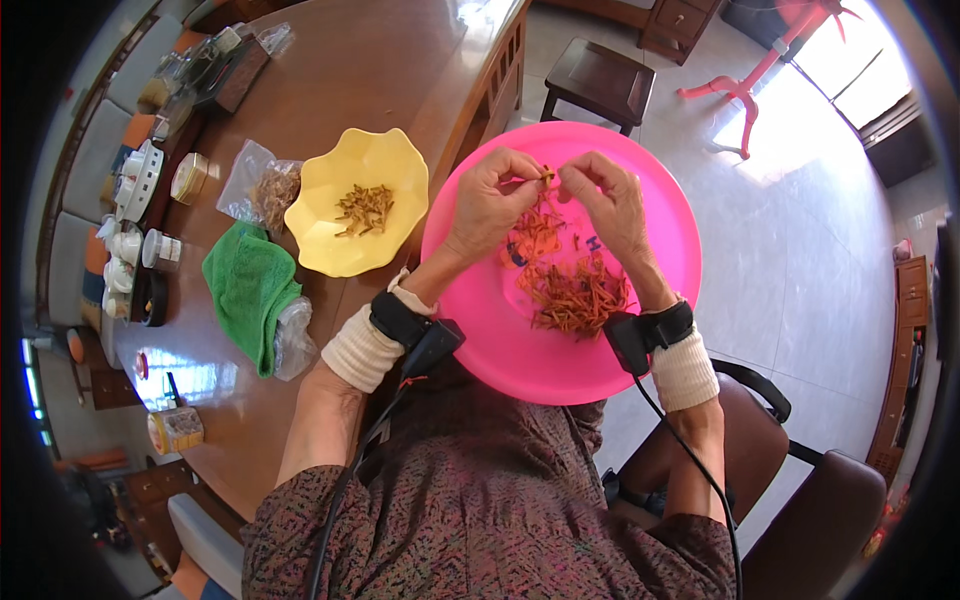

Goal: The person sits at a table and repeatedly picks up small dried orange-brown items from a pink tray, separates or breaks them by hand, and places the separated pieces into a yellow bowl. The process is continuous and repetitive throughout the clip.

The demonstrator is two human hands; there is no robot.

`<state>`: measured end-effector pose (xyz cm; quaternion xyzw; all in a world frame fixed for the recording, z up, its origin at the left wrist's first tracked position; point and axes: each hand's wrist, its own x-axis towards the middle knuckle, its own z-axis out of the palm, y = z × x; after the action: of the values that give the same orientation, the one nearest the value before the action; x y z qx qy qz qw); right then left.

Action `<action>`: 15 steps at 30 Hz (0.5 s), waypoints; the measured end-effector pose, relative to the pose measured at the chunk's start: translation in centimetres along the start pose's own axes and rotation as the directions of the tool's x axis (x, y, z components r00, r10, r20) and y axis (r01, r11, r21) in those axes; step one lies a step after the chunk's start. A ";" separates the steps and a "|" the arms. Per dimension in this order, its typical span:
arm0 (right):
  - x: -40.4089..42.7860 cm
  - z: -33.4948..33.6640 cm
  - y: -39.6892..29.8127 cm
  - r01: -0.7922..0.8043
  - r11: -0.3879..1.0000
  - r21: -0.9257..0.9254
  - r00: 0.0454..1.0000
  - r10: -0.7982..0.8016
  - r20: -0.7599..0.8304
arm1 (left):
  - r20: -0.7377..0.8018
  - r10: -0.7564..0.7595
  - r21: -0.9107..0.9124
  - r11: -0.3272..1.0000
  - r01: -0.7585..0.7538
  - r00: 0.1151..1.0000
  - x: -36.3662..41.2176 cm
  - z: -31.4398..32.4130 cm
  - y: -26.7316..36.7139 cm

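Above the far part of a round pink plastic tray (480, 337), my left hand (491, 196) pinches a dried strip (548, 177), which looks like a daylily bud, between thumb and fingers. Close beside it on the right is my right hand (606, 196), its thumb and forefinger tips drawn together by the strip. Whether they grip its end is too small to tell. Below the hands, a large heap of loose orange-brown dried strips (577, 300) lies in the tray, with a looser patch (534, 236) farther up. Several short, seemingly knotted pieces (365, 209) lie in a yellow scalloped bowl (322, 244).
Left of the tray, a wooden table (337, 82) carries the bowl, a plastic bag (274, 191) of brown dried stuff, a green cloth (251, 292) and a lidded tub (161, 250). A dark stool (600, 79) stands beyond the tray; a brown chair (817, 517) is at lower right.
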<state>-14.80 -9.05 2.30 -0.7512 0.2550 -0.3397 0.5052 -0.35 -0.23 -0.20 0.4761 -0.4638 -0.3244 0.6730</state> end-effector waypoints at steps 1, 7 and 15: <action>0.1 0.0 0.1 -0.003 1.000 0.000 1.000 0.003 -0.003 | 0.011 0.003 0.004 1.000 -0.003 1.000 0.0 0.0 -0.1; 0.5 0.1 1.2 0.090 0.995 0.040 0.995 -0.092 0.035 | 0.083 -0.014 -0.014 1.000 0.015 0.996 0.0 0.0 0.0; 0.6 0.2 1.5 -0.011 0.999 0.048 0.994 0.006 0.109 | 0.069 -0.079 0.020 0.997 0.078 0.994 -0.1 -0.3 -0.1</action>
<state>-14.32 -9.96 1.02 -0.7550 0.2222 -0.3023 0.5378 -0.08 -0.04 -0.36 0.4883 -0.4709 -0.3631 0.6387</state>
